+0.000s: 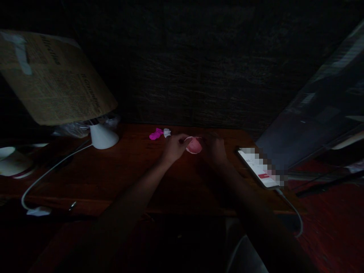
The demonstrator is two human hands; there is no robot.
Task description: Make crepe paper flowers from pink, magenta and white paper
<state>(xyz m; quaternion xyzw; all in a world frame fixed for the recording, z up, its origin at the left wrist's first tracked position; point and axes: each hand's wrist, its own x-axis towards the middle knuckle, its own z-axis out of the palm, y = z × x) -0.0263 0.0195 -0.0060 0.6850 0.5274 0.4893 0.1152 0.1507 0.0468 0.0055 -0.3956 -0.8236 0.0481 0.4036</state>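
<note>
In dim light both my hands meet over a wooden table [113, 174]. My left hand [174, 148] and my right hand [214, 148] are closed on the two sides of a small, soft pink piece [194, 146]. I cannot make out what the pink piece is. A little beyond my left hand, a bright magenta piece [156, 134] and a small white piece [167, 132] lie on the table.
A lit phone [257, 168] with a cable lies to the right of my right hand. At the back left stands a white lamp base [102, 136] with a white cord, under a newspaper sheet [54, 76]. A dark wall rises behind the table.
</note>
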